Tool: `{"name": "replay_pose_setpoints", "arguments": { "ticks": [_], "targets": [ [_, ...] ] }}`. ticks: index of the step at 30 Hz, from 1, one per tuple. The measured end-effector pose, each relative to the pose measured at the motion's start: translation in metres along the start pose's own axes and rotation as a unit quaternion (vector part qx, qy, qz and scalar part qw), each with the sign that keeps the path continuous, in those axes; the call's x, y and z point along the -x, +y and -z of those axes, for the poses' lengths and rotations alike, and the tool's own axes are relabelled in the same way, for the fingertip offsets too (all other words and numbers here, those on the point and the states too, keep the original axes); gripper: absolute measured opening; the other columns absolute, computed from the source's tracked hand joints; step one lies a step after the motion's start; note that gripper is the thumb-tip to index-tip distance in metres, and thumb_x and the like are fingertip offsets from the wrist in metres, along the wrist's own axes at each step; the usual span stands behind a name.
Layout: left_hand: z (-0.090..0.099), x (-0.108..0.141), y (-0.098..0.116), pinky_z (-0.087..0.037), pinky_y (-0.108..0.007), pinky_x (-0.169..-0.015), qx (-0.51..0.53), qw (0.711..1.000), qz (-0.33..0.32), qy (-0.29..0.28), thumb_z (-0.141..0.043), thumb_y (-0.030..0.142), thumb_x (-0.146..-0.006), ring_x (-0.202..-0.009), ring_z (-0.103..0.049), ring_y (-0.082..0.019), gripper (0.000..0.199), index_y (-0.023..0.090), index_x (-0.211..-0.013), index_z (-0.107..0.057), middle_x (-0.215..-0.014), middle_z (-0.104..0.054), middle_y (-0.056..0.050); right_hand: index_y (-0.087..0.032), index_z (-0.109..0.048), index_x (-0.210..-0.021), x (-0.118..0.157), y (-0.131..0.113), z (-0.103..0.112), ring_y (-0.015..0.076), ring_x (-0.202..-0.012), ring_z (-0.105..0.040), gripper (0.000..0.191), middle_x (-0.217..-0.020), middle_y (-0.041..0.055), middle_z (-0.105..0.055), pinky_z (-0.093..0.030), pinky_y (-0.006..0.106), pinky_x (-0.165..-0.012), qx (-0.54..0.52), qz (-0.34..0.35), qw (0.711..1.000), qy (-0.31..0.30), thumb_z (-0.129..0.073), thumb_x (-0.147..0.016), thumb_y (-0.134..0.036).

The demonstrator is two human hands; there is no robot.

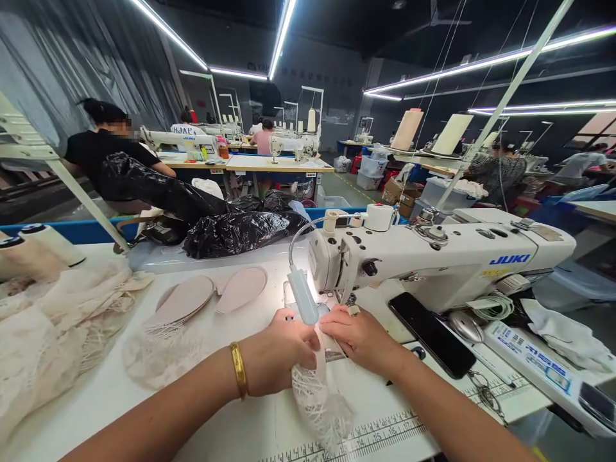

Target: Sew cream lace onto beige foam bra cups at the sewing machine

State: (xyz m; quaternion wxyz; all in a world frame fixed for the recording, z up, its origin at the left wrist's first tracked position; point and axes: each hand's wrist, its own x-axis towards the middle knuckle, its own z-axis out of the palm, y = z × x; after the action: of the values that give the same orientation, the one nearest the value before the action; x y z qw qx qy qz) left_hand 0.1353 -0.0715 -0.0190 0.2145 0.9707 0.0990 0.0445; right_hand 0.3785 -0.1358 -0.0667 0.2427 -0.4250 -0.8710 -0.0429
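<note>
Under the needle end of a white sewing machine (452,263), a strip of cream lace fabric (320,401) hangs down toward the table's front edge. My left hand (282,350) is closed around the lace's left side, with thumb and fingers pinching it. From the other side my right hand (359,333) presses its fingers on the same fabric, close to the presser foot. The lamp head (303,295) covers part of the sewing spot. Beige padded cup pieces (185,298) lie to the left, with lace partly beside and under them.
A heap of cream lace (62,327) covers the table's left side. Black plastic bags (245,231) lie behind. On the right are a phone (433,333), scissors-like metal pieces (486,391) and a long white box (543,366). A co-worker (113,147) sits at the far left.
</note>
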Motion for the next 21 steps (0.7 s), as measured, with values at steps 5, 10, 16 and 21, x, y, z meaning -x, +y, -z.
{"name": "replay_pose_setpoints", "arguments": {
  "ticks": [5,10,16,21],
  "targets": [
    [-0.0030,0.0004,-0.0058,-0.034,-0.042,-0.105,0.007,0.999,-0.014,0.030,-0.069,0.020,-0.084,-0.093,-0.067,-0.019,0.013,0.023,-0.073,-0.074,-0.112,-0.072,-0.002,-0.026,-0.072,-0.104,-0.0004,0.0006,-0.0004,0.0207,-0.088,-0.063,0.036,-0.093,0.0028,-0.074,-0.050,0.032,-0.079,-0.012,-0.038,0.999,-0.001,-0.050,-0.093,-0.001],
    [-0.0025,0.0017,-0.0093,-0.032,-0.044,-0.102,-0.002,0.999,-0.030,0.036,-0.070,0.020,-0.083,-0.090,-0.067,-0.019,0.012,0.022,-0.071,-0.073,-0.109,-0.072,-0.003,-0.025,-0.072,-0.104,0.0013,0.0000,-0.0034,0.0216,-0.094,-0.064,0.036,-0.094,0.0036,-0.074,-0.049,0.031,-0.075,-0.013,-0.041,0.999,0.007,-0.050,-0.091,0.001],
    [0.0016,0.0013,-0.0063,-0.038,-0.037,-0.091,-0.022,0.999,-0.043,0.020,-0.072,0.019,-0.082,-0.086,-0.065,-0.017,0.013,0.020,-0.069,-0.071,-0.107,-0.071,-0.003,-0.025,-0.071,-0.106,0.0024,-0.0008,-0.0046,0.0217,-0.094,-0.065,0.037,-0.096,0.0037,-0.075,-0.050,0.030,-0.072,-0.021,-0.039,0.999,0.011,-0.049,-0.091,0.002],
    [0.0009,0.0011,-0.0056,-0.038,-0.036,-0.083,-0.033,0.998,-0.043,0.037,-0.074,0.021,-0.082,-0.076,-0.061,-0.015,0.014,0.020,-0.068,-0.072,-0.108,-0.071,-0.004,-0.026,-0.070,-0.111,0.0025,-0.0018,-0.0013,0.0211,-0.091,-0.065,0.038,-0.095,0.0031,-0.075,-0.051,0.031,-0.073,-0.025,-0.040,0.999,0.006,-0.047,-0.093,0.000]
  ]
}}
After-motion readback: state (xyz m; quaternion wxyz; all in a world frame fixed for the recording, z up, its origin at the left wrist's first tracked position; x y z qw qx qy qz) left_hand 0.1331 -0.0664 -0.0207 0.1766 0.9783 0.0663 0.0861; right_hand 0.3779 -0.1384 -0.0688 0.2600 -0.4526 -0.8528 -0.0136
